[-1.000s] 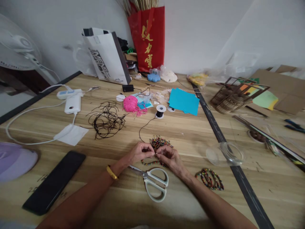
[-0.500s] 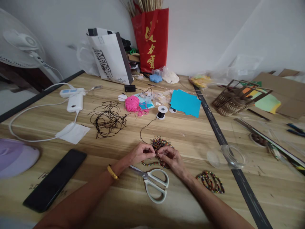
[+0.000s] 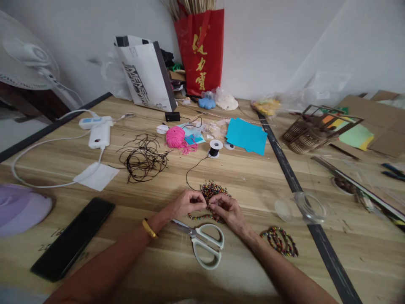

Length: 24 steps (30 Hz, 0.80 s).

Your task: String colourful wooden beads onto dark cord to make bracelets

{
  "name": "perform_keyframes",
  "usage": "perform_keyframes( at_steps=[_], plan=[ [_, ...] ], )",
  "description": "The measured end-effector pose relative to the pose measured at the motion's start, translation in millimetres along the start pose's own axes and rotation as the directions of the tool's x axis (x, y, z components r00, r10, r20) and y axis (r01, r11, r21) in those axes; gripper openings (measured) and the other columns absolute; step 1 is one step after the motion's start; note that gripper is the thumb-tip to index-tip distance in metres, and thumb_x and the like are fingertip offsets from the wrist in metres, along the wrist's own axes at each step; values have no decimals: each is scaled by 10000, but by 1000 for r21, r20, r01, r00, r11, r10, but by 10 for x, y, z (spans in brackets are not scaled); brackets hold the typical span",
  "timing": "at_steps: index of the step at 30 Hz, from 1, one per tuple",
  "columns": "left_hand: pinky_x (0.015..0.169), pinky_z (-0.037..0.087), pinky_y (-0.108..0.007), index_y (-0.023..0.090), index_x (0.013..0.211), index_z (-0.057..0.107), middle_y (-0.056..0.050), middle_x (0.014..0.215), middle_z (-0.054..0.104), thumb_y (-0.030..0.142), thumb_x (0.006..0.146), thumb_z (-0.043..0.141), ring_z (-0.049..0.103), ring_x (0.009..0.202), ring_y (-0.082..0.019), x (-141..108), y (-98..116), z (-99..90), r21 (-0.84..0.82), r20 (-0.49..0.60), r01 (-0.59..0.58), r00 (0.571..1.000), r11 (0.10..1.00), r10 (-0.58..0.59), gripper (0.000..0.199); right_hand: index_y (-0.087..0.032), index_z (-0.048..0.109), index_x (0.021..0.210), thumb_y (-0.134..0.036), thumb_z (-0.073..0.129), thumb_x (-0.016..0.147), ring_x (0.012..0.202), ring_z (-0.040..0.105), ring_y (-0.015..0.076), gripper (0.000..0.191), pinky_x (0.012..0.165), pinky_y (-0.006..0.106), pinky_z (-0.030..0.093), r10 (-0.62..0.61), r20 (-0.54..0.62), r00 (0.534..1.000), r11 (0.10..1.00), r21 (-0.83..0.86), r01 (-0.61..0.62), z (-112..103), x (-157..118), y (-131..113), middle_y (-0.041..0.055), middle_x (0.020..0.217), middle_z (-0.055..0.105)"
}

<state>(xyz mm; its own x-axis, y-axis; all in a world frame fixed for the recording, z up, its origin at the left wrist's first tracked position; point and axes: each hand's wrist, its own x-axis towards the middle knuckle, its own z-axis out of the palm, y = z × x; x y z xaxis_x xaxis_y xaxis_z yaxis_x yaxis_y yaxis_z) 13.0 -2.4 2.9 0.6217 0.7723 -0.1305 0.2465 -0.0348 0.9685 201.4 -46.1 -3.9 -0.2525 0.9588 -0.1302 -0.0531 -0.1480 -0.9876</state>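
My left hand [image 3: 190, 202] is closed in a pinch, its fingertips close to those of my right hand [image 3: 225, 207]. Thin black cord [image 3: 187, 174] runs from a white spool [image 3: 215, 147] down to my left hand, which pinches it. My right thumb and forefinger are pressed together too; whatever is between them is too small to make out. Just behind the fingers lies a pile of small multicoloured beads [image 3: 212, 188]. A strand of strung beads [image 3: 200, 218] curves below the hands, partly hidden by my right hand. Scissors [image 3: 207, 242] with pale handles lie nearer me.
Finished-looking bead loops [image 3: 279, 241] lie by my right forearm, with a clear plastic jar [image 3: 308, 207] beyond. Tangled black cord [image 3: 144, 160], pink yarn [image 3: 175, 137] and blue sheets [image 3: 247, 136] are farther back. A black phone [image 3: 74, 238] lies left.
Almost nothing differs. Both hands stay pinched together at the same spot, with only a slight shift at the fingertips.
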Motion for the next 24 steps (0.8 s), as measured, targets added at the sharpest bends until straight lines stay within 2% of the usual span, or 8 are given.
perform_keyframes(
  at_steps=[24],
  plan=[
    [577, 389, -196, 118, 745, 685, -4, 655, 636, 247, 742, 624, 513, 603, -100, 13, -11, 14, -21, -15, -35, 999, 999, 35, 143, -166, 620, 770, -426, 735, 710, 466, 440, 58, 291, 434, 173, 370, -16, 3, 1000, 1000, 23, 16, 7, -1, -1, -36, 596, 547]
  ],
)
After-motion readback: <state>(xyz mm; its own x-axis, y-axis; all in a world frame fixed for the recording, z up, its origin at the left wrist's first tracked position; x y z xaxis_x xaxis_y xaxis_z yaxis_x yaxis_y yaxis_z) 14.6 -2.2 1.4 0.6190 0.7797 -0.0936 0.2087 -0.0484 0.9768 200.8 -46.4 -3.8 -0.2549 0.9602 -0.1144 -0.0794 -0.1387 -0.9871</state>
